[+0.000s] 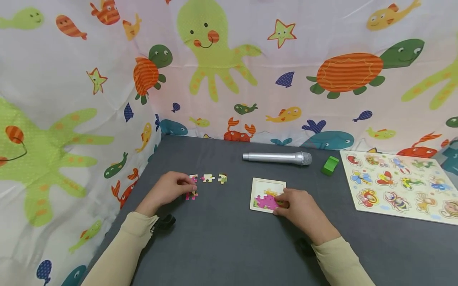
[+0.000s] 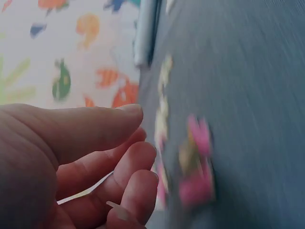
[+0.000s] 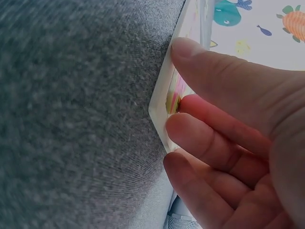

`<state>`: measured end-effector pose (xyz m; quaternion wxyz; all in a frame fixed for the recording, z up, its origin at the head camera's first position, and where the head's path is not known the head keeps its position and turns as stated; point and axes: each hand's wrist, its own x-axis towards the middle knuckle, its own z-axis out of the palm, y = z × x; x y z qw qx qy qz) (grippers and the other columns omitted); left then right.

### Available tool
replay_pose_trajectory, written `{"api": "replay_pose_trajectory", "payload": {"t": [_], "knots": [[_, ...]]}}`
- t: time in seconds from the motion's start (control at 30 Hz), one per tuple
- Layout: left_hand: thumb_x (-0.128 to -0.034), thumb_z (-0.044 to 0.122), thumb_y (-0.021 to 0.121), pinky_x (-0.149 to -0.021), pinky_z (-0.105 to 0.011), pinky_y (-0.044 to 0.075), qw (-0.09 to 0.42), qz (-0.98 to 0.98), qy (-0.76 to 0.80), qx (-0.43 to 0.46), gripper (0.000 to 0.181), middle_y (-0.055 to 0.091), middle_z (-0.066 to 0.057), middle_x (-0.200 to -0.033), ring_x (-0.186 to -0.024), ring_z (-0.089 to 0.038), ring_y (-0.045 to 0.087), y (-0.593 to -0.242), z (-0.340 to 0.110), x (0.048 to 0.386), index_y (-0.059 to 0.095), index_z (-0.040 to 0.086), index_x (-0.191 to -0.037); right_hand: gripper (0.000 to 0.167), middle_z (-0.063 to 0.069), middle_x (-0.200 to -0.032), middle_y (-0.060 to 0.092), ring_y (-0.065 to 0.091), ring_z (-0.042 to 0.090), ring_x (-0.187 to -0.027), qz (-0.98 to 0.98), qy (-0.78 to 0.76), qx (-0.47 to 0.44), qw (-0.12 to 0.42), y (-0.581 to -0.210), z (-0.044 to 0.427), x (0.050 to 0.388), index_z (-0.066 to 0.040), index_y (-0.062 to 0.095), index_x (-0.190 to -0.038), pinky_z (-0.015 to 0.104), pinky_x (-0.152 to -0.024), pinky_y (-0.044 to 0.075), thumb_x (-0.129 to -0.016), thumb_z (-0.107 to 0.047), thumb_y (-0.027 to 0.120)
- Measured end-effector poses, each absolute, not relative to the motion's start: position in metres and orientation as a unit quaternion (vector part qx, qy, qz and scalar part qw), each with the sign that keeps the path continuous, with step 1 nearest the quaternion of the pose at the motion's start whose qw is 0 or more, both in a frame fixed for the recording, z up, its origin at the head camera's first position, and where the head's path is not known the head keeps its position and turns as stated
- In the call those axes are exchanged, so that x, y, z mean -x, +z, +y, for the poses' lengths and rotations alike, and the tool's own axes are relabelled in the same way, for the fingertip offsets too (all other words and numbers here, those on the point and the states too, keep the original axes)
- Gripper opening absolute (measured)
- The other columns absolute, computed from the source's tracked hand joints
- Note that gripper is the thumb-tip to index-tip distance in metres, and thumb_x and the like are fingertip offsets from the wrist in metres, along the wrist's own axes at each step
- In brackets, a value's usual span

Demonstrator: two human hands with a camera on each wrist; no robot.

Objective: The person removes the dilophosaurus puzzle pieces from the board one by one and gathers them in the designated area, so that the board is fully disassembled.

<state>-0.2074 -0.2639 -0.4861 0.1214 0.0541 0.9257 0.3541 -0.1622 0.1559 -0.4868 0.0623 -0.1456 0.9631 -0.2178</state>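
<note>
A small framed puzzle board [image 1: 253, 194] lies on the dark table, with pink and orange pieces fitted in its lower part. My right hand [image 1: 304, 212] holds the board's lower right corner, thumb on one edge and fingertips along the other, as the right wrist view shows at the pale frame [image 3: 159, 98]. My left hand [image 1: 166, 192] hovers at the loose pieces, fingers loosely bent, covering part of them. In the left wrist view nothing shows between its thumb and fingers; a pink piece [image 2: 198, 186] lies beside them, blurred. Two loose pieces [image 1: 208, 178] [image 1: 222, 178] lie right of that hand.
A silver microphone [image 1: 273, 158] lies behind the puzzle board, with a green block [image 1: 330, 165] to its right. A large board with insect pictures [image 1: 397, 212] covers the right side of the table. A curtain with sea animals [image 1: 232, 79] stands behind and to the left.
</note>
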Motion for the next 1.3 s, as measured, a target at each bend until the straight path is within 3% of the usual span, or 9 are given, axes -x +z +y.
{"api": "replay_pose_trajectory", "payload": {"t": [0.2,0.37,0.57,0.77,0.9,1.07,1.17,1.3], "knots": [[-0.0963,0.032,0.084,-0.069,-0.034,0.054,0.118,0.92,0.352,-0.128,0.007,0.076,0.005,-0.09,-0.077,-0.017,0.064,-0.469,-0.192,0.214,0.084,0.025,-0.1,0.039,0.027,-0.134,0.073,0.069,0.048,-0.128,0.965,-0.21,0.148,0.05,-0.486,0.155,0.161,-0.007,0.084,-0.117,0.06,-0.108,0.054,-0.084,-0.027,0.094],[-0.0969,0.03,0.083,-0.069,-0.031,0.054,0.129,0.918,0.324,-0.187,0.007,0.076,0.012,-0.089,-0.079,-0.014,0.065,-0.469,-0.124,0.228,0.085,0.025,-0.101,0.037,0.024,-0.128,0.077,0.071,0.046,-0.124,0.966,-0.211,0.145,0.032,-0.486,0.153,0.16,-0.007,0.085,-0.112,0.058,-0.107,0.056,-0.082,-0.026,0.095],[-0.0973,0.029,0.083,-0.076,-0.027,0.053,0.141,0.914,0.305,-0.227,0.012,0.078,0.011,-0.092,-0.084,-0.008,0.066,-0.479,-0.073,0.24,0.085,0.021,-0.106,0.035,0.02,-0.121,0.08,0.073,0.044,-0.123,0.968,-0.208,0.138,0.027,-0.486,0.152,0.16,-0.008,0.086,-0.11,0.057,-0.105,0.057,-0.082,-0.026,0.096],[-0.1006,0.031,0.079,-0.089,-0.029,0.056,0.155,0.915,0.274,-0.253,0.023,0.082,0.008,-0.111,-0.096,-0.007,0.068,-0.482,-0.054,0.243,0.084,0.018,-0.12,0.033,0.013,-0.111,0.082,0.074,0.04,-0.121,0.968,-0.203,0.143,0.02,-0.486,0.153,0.16,-0.008,0.087,-0.108,0.054,-0.103,0.059,-0.082,-0.025,0.096],[-0.1014,0.031,0.077,-0.09,-0.028,0.057,0.155,0.917,0.258,-0.262,0.025,0.082,0.008,-0.117,-0.1,-0.006,0.069,-0.484,-0.051,0.242,0.084,0.021,-0.123,0.027,0.008,-0.104,0.079,0.074,0.03,-0.099,0.969,-0.196,0.153,0.007,-0.485,0.153,0.159,-0.011,0.088,-0.103,0.049,-0.092,0.062,-0.081,-0.025,0.096],[-0.0991,0.03,0.08,-0.078,-0.024,0.054,0.15,0.913,0.263,-0.273,0.024,0.082,0.009,-0.108,-0.09,-0.006,0.066,-0.488,-0.048,0.242,0.084,0.022,-0.121,0.022,0.004,-0.095,0.071,0.064,0.02,-0.082,0.969,-0.199,0.143,0.006,-0.485,0.154,0.158,-0.014,0.088,-0.098,0.04,-0.076,0.058,-0.081,-0.025,0.096],[-0.0976,0.029,0.082,-0.075,-0.024,0.052,0.151,0.913,0.269,-0.269,0.023,0.079,0.009,-0.099,-0.083,-0.007,0.064,-0.49,-0.047,0.241,0.085,0.021,-0.119,0.021,0.003,-0.095,0.069,0.062,0.018,-0.08,0.969,-0.206,0.138,0.013,-0.485,0.154,0.159,-0.014,0.088,-0.098,0.037,-0.074,0.056,-0.081,-0.025,0.096],[-0.0974,0.029,0.082,-0.079,-0.025,0.054,0.154,0.913,0.277,-0.256,0.021,0.078,0.009,-0.099,-0.085,-0.006,0.063,-0.491,-0.046,0.241,0.084,0.02,-0.117,0.022,0.003,-0.097,0.07,0.063,0.018,-0.082,0.968,-0.212,0.133,0.019,-0.485,0.153,0.16,-0.014,0.088,-0.099,0.038,-0.076,0.057,-0.081,-0.025,0.096]]}}
